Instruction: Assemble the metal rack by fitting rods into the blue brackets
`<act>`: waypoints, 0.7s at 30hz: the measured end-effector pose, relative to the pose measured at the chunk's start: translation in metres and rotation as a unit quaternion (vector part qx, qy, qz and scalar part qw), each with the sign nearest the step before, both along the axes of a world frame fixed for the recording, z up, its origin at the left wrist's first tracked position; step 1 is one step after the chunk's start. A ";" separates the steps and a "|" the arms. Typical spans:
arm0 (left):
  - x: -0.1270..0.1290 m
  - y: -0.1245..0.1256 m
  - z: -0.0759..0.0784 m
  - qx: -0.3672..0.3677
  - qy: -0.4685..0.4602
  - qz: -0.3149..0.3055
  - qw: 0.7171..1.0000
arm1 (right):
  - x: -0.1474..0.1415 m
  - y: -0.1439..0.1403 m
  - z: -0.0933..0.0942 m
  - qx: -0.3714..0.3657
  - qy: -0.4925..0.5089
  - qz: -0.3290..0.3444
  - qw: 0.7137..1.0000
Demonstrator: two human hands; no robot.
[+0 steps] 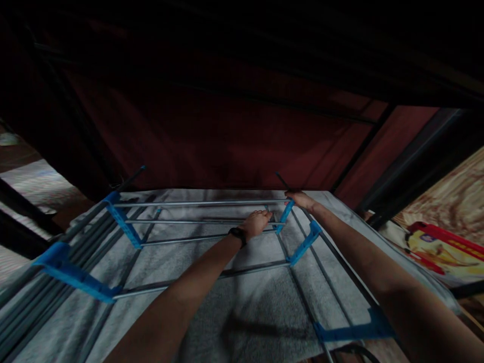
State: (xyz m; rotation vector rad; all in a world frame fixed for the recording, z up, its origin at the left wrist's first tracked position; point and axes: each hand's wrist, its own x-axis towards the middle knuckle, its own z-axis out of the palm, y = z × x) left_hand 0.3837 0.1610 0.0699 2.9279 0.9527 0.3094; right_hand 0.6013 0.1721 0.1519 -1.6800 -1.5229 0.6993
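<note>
A metal drying rack (196, 204) with grey rods and blue plastic joints stands in front of me. A light grey towel (242, 297) lies spread under its upper rods. My left hand (256, 223), with a dark band on the wrist, reaches across the towel and rests on a rod near the far right blue joint (284, 216). My right hand (300, 199) touches the far right corner of the rack, at the towel's edge. Whether either hand grips a rod or the cloth I cannot tell.
A dark red curtain or wall (227, 131) hangs right behind the rack. Dark metal bars (412, 161) slant at the right. A colourful printed item (442, 247) lies at the right edge. More rack rods (45, 282) fan out at the lower left.
</note>
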 end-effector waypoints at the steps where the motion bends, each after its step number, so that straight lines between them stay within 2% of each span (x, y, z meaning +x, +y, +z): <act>1: 0.012 0.001 -0.002 -0.013 -0.002 -0.002 1.000 | 0.001 0.000 -0.002 -0.010 0.008 0.003 1.000; 4: 0.039 0.002 -0.011 -0.041 0.001 0.000 0.999 | 0.001 0.000 -0.004 -0.042 0.037 0.005 0.998; 7: 0.050 0.003 -0.019 -0.057 0.013 0.017 0.998 | -0.002 -0.003 0.000 -0.078 0.060 -0.006 0.995; 13: 0.051 0.010 -0.024 -0.083 0.024 0.024 0.996 | -0.002 -0.007 0.007 -0.109 0.051 0.012 0.993; 21: 0.051 0.012 -0.025 -0.083 0.038 0.009 0.996 | 0.013 0.000 -0.005 -0.090 0.059 0.051 0.993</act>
